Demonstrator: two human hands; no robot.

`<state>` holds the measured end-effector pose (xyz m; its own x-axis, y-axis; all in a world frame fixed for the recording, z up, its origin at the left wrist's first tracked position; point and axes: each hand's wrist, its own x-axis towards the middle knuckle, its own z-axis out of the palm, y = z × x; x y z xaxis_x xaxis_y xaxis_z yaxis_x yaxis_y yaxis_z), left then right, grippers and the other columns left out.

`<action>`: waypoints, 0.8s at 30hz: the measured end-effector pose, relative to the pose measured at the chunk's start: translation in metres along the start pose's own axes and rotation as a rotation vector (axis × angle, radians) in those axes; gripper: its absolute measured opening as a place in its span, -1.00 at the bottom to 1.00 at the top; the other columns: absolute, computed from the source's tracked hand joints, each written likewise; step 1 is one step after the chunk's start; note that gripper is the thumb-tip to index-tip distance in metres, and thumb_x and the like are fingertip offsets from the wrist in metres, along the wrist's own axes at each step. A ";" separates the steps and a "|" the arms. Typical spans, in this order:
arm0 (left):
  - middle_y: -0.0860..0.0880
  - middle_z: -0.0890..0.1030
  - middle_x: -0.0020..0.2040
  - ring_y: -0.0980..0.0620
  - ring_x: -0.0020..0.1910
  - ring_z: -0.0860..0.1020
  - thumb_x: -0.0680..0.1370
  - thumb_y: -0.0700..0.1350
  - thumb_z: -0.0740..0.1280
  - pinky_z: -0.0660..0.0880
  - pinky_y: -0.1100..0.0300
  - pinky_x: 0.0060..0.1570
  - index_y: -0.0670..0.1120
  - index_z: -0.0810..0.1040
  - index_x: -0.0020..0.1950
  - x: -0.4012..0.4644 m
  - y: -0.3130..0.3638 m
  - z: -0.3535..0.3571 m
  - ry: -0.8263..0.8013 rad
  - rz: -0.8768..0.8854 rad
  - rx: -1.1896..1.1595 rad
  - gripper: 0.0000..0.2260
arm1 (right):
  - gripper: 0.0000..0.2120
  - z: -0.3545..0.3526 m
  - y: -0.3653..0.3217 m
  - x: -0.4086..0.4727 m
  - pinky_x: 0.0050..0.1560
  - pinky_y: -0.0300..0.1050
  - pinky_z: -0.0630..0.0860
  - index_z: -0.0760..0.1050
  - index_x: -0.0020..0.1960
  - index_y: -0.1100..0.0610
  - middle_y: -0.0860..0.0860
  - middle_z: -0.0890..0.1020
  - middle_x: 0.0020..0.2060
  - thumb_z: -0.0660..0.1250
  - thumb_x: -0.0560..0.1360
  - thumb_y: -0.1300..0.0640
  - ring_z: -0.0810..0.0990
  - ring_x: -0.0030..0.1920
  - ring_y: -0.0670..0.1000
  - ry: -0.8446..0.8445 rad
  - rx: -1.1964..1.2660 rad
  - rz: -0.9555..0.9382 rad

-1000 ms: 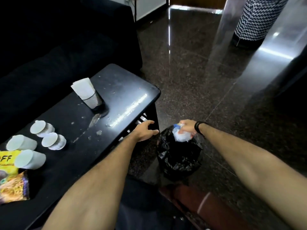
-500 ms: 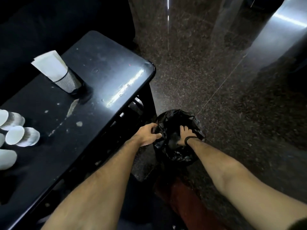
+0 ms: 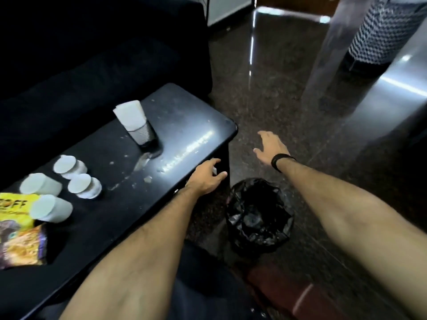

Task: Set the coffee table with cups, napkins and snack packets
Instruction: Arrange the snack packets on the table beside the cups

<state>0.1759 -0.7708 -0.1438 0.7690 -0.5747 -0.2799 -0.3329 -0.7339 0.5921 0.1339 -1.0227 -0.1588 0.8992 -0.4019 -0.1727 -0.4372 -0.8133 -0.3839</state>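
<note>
Several white paper cups (image 3: 77, 183) lie on their sides on the black coffee table (image 3: 184, 125), left of centre. White napkins (image 3: 129, 115) stand in a mesh holder (image 3: 143, 135) further back. Yellow snack packets (image 3: 16, 229) lie at the table's left edge. My left hand (image 3: 206, 177) rests on the table's near right edge, fingers spread, holding nothing. My right hand (image 3: 271, 146), with a black wristband, hovers open over the floor, right of the table corner and above the bin.
A small bin lined with a black bag (image 3: 258, 213) stands on the dark polished floor just right of the table. A black sofa (image 3: 92, 54) runs behind the table. Crumbs and smears mark the tabletop. A patterned object (image 3: 383, 31) stands far right.
My right hand held crumpled white waste over the bin, pushed it inside, and has now lifted out with nothing in it. My left hand stayed at the table edge. The view tilted back up.
</note>
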 end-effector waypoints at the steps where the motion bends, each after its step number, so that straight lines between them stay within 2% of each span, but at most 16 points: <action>1: -0.05 0.57 0.27 -0.04 0.28 0.50 0.52 0.06 0.36 0.37 0.12 0.33 -0.07 0.42 0.41 -0.006 0.001 -0.014 0.046 0.013 -0.013 -0.51 | -0.38 -0.010 -0.019 0.002 0.36 0.11 0.36 0.17 0.53 0.13 0.14 0.32 0.45 0.30 0.56 0.00 0.30 0.43 0.20 0.023 0.000 -0.039; 5: -0.07 0.43 0.44 -0.03 0.43 0.36 0.55 0.04 0.34 0.21 0.17 0.40 -0.11 0.37 0.45 -0.045 -0.013 -0.072 0.212 0.016 0.021 -0.49 | -0.35 -0.028 -0.111 -0.003 0.45 0.05 0.26 0.15 0.54 0.16 0.12 0.28 0.49 0.28 0.56 -0.04 0.26 0.47 0.16 0.069 -0.012 -0.219; 10: -0.05 0.42 0.44 0.00 0.42 0.37 0.55 0.03 0.34 0.24 0.16 0.40 -0.11 0.34 0.47 -0.121 -0.069 -0.144 0.392 -0.097 -0.020 -0.47 | -0.33 -0.015 -0.248 -0.025 0.48 0.07 0.21 0.09 0.56 0.13 0.11 0.19 0.54 0.23 0.57 -0.11 0.17 0.53 0.13 0.039 -0.021 -0.413; 15: -0.07 0.45 0.41 -0.05 0.40 0.39 0.53 0.02 0.35 0.26 0.16 0.36 -0.12 0.38 0.44 -0.213 -0.143 -0.200 0.566 -0.267 -0.063 -0.49 | -0.34 0.019 -0.380 -0.066 0.49 0.05 0.20 0.10 0.56 0.11 0.10 0.19 0.54 0.20 0.58 -0.14 0.15 0.54 0.11 -0.013 -0.020 -0.657; 17: -0.10 0.49 0.36 -0.08 0.36 0.42 0.53 0.00 0.36 0.29 0.18 0.28 -0.13 0.43 0.38 -0.247 -0.172 -0.212 0.624 -0.310 -0.075 -0.54 | -0.34 0.035 -0.423 -0.084 0.50 0.08 0.19 0.09 0.57 0.10 0.09 0.17 0.55 0.20 0.58 -0.14 0.13 0.54 0.11 -0.053 -0.035 -0.741; 19: -0.11 0.47 0.38 -0.08 0.37 0.40 0.53 0.00 0.35 0.27 0.16 0.31 -0.14 0.42 0.39 -0.279 -0.205 -0.217 0.673 -0.401 -0.089 -0.54 | -0.34 0.055 -0.462 -0.102 0.48 0.09 0.21 0.10 0.56 0.11 0.09 0.17 0.55 0.21 0.58 -0.13 0.14 0.54 0.11 -0.086 -0.044 -0.819; 21: -0.08 0.45 0.39 -0.07 0.39 0.39 0.53 0.03 0.35 0.31 0.08 0.36 -0.12 0.37 0.43 -0.306 -0.236 -0.217 0.702 -0.497 -0.119 -0.49 | -0.37 0.077 -0.495 -0.119 0.47 0.07 0.23 0.16 0.54 0.13 0.10 0.23 0.52 0.23 0.57 -0.11 0.19 0.52 0.13 -0.104 -0.034 -0.890; 24: -0.07 0.45 0.40 -0.07 0.38 0.40 0.54 0.05 0.35 0.35 0.08 0.32 -0.10 0.36 0.45 -0.332 -0.278 -0.209 0.733 -0.588 -0.145 -0.48 | -0.45 0.113 -0.529 -0.142 0.41 0.04 0.28 0.26 0.47 0.13 0.09 0.36 0.43 0.25 0.57 -0.09 0.33 0.42 0.14 -0.124 -0.052 -0.995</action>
<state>0.1270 -0.2998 -0.0575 0.9591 0.2790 -0.0487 0.2499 -0.7527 0.6091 0.2394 -0.4876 -0.0336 0.8500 0.5150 0.1106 0.5167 -0.7742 -0.3656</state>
